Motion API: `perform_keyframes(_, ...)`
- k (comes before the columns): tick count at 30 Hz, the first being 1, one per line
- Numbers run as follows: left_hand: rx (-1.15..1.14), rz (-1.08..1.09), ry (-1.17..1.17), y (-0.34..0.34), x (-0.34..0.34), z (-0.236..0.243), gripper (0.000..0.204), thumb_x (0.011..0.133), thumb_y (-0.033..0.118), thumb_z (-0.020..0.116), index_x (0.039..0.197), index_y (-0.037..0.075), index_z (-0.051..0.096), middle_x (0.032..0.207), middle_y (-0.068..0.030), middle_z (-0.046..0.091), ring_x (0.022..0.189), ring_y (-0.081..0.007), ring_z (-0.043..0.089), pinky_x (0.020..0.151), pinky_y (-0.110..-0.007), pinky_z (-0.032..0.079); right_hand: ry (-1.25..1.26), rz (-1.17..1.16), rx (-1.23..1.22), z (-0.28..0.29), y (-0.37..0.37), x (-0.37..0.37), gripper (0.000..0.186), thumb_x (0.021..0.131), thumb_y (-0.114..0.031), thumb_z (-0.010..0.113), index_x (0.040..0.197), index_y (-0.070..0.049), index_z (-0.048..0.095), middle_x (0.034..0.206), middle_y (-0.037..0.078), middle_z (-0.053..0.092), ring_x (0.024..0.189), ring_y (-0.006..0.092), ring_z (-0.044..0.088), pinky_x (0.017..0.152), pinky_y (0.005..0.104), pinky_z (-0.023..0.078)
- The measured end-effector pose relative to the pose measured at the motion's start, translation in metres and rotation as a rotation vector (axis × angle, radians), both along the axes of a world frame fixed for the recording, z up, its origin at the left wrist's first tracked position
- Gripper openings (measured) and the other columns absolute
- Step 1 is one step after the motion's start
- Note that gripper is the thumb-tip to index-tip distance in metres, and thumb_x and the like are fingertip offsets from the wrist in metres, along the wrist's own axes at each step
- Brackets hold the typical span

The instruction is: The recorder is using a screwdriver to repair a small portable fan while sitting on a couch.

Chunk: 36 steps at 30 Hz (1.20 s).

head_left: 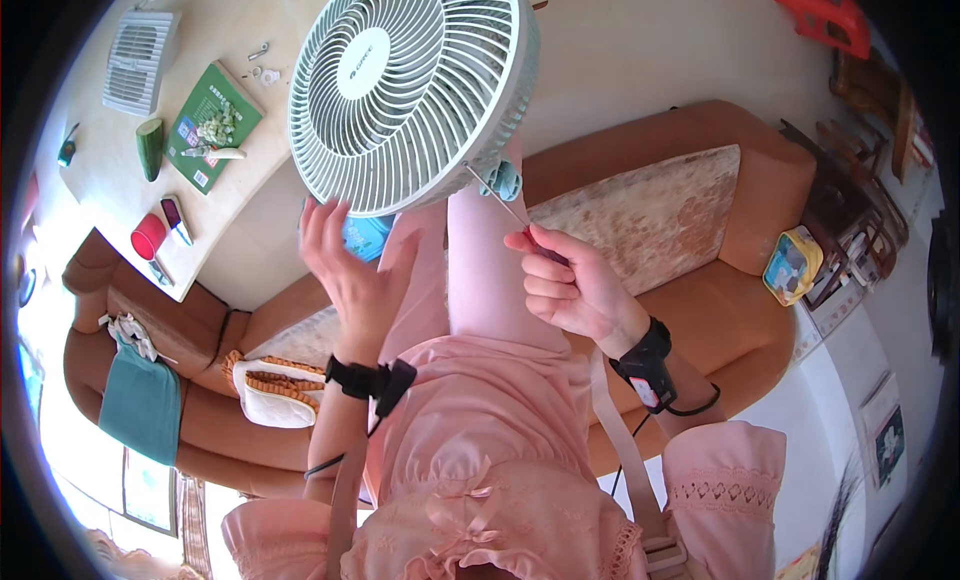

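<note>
A pale green fan (410, 90) with a round slatted guard stands upright in front of me, its face tilted up to the left. My right hand (575, 285) is closed around the dark red handle of a screwdriver (498, 197). The thin metal shaft runs up and left, and its tip meets the lower right rim of the guard. Just below the guard's lower left edge is my left hand (350, 270), fingers apart and nothing in them. Whether its fingertips touch the rim I cannot tell. A blue piece (367, 237), partly hidden, shows behind that hand.
The pale table (230, 215) at the left holds a green book (213, 130), a cucumber (150, 148), a white slatted box (140, 62) and a red round thing (148, 237). A brown sofa (680, 305) lies behind my lap. At the far right is a red plastic stool (822, 18).
</note>
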<state>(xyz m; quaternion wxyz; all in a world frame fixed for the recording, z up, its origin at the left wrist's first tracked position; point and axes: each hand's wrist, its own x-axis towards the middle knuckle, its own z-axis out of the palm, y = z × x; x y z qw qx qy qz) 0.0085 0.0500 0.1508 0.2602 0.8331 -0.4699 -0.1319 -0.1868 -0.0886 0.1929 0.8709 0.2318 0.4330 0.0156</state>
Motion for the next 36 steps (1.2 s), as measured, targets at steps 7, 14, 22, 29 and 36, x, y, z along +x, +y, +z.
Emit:
perform_keyframes(7, 0.128, -0.118, 0.035, -0.057, -0.01, -0.025, 0.097, 0.059, 0.027, 0.083, 0.141, 0.01, 0.033, 0.141, -0.0146, 0.038, 0.131, -0.0351, 0.035, 0.104, -0.054, 0.027, -0.023, 0.003, 0.034, 0.014, -0.016, 0.01, 0.029, 0.099, -0.03, 0.043, 0.104, -0.005, 0.057, 0.05, -0.009, 0.02, 0.042, 0.0042, 0.019, 0.043, 0.0212, 0.019)
perform_keyframes(14, 0.236, -0.174, 0.058, -0.074, -0.008, -0.017, 0.092, 0.057, 0.026, 0.083, 0.138, 0.015, 0.041, 0.138, -0.0128, 0.042, 0.122, -0.0322, 0.045, 0.102, -0.045, 0.034, 0.044, 0.212, -0.087, 0.009, -0.036, 0.007, 0.031, 0.1, -0.033, 0.036, 0.086, -0.009, 0.05, 0.047, -0.01, 0.019, 0.038, 0.0051, 0.016, 0.039, 0.0224, 0.016)
perform_keyframes(22, 0.119, -0.122, 0.129, -0.072, 0.0, -0.027, 0.089, 0.055, 0.025, 0.082, 0.136, 0.023, 0.046, 0.14, -0.0136, 0.041, 0.124, -0.0376, 0.043, 0.1, -0.051, 0.037, 0.129, 0.551, -0.471, 0.012, -0.035, 0.017, 0.031, 0.1, -0.031, 0.04, 0.082, -0.008, 0.051, 0.051, -0.009, 0.026, 0.042, 0.0038, 0.02, 0.042, 0.0221, 0.018)
perform_keyframes(29, 0.135, -0.207, 0.032, -0.085, 0.01, -0.022, 0.082, 0.055, 0.03, 0.084, 0.129, 0.018, 0.054, 0.134, -0.0107, 0.05, 0.12, -0.035, 0.05, 0.094, -0.042, 0.045, 0.22, 0.925, -1.133, 0.016, -0.036, 0.023, 0.028, 0.096, -0.024, 0.049, 0.078, -0.004, 0.055, 0.054, -0.002, 0.041, 0.048, 0.0064, 0.037, 0.046, 0.0238, 0.031)
perform_keyframes(36, 0.118, -0.175, 0.084, -0.084, 0.006, -0.025, 0.086, 0.052, 0.028, 0.083, 0.132, 0.024, 0.051, 0.135, -0.0123, 0.048, 0.119, -0.0375, 0.05, 0.095, -0.045, 0.044, 0.255, 1.35, -1.899, 0.016, -0.036, 0.022, 0.018, 0.089, -0.018, 0.058, 0.082, -0.003, 0.052, 0.055, 0.011, 0.054, 0.05, 0.0273, 0.057, 0.045, 0.0362, 0.041)
